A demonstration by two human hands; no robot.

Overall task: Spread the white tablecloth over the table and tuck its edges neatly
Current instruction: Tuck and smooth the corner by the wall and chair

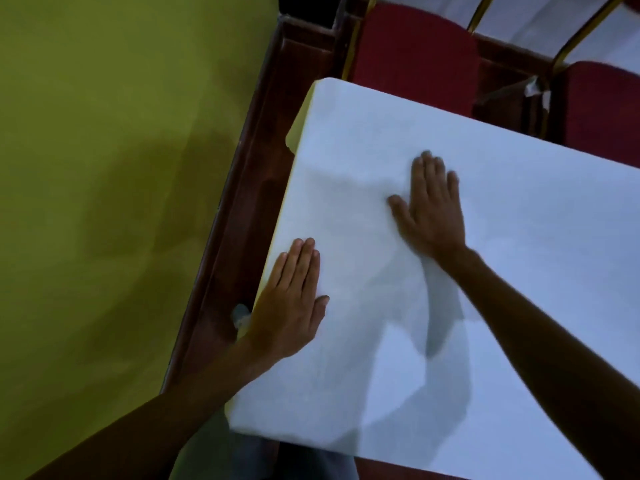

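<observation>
Your left grip (291, 299) lies flat and released by the side edge of the white tablecloth (519, 271), and your right grip (433, 209) lies flat and released farther in. I think you press like this to smooth the cloth and stop it sliding. The cloth covers the bench top, near the red chairs (415, 57); no box or bowl shows.

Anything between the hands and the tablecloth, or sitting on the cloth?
Nothing visible. The left hand and right hand both lie flat directly on the white tablecloth, and no object sits on it. Red chairs stand beyond its far edge.
</observation>
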